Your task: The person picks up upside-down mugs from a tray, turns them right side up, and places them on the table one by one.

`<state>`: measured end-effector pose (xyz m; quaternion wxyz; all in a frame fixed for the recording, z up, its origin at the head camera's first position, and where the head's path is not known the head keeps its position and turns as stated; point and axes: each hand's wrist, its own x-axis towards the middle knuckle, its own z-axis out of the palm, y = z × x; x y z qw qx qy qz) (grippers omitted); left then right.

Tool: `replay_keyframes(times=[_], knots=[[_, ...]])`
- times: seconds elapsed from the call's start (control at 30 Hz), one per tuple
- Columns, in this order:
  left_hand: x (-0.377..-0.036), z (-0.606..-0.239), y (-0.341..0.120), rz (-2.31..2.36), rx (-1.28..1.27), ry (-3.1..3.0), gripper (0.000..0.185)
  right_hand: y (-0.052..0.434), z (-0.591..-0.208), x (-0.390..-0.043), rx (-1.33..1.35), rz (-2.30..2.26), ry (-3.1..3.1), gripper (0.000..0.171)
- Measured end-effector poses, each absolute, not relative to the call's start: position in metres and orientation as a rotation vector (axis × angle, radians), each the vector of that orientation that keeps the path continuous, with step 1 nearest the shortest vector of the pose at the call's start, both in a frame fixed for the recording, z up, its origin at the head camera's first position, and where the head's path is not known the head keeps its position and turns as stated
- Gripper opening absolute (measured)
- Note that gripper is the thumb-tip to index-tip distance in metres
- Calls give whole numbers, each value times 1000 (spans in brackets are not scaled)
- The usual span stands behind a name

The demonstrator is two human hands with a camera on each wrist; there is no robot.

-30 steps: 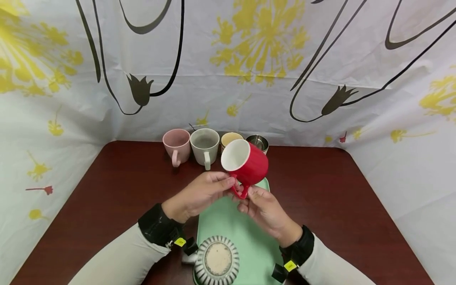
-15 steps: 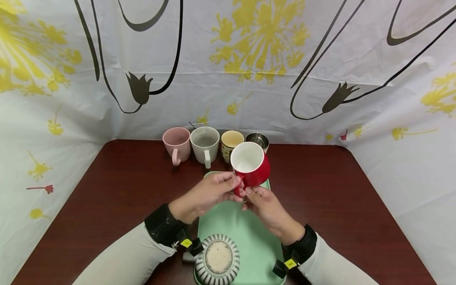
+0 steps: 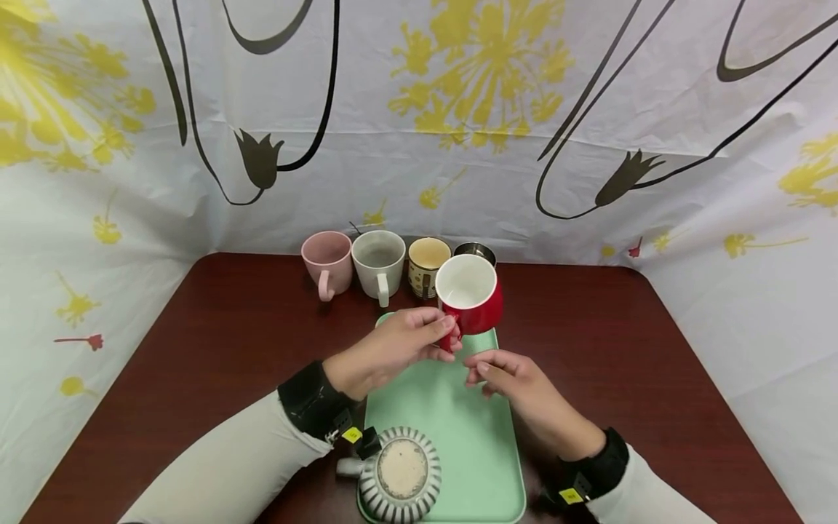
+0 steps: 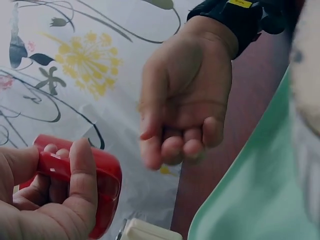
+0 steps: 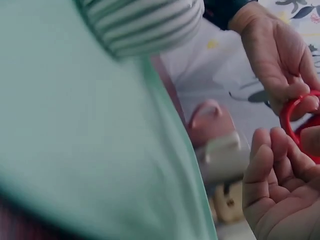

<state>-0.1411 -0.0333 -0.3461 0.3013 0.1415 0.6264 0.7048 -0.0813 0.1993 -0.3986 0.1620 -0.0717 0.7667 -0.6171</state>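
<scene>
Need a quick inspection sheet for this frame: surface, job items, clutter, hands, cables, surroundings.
Surface: dark red-brown table, green tray in the near centre.
Job's things: red mug, white inside, held above the tray's far end.
Clutter: pink mug, grey mug, patterned cup, metal cup in a back row; striped bowl on the tray's near end.
Hands: left hand grips the red mug's handle; right hand loosely curled, holds nothing.
Cables: nothing seen.
Surroundings: floral sheet behind and at both sides.
</scene>
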Motion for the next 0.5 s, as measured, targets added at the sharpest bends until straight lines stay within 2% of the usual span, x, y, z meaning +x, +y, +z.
replay_keyframes(times=[0.17, 0.3, 0.5], knots=[[-150, -337, -15, 1876, 342, 1673, 21, 236, -399, -75, -360, -1547, 2436, 31], [-158, -331, 8, 1873, 329, 1688, 26, 263, -394, -70, -374, -1268, 2700, 24], [-165, -329, 42, 1842, 307, 1720, 28, 288, -390, -60, -336, -920, 2864, 27]])
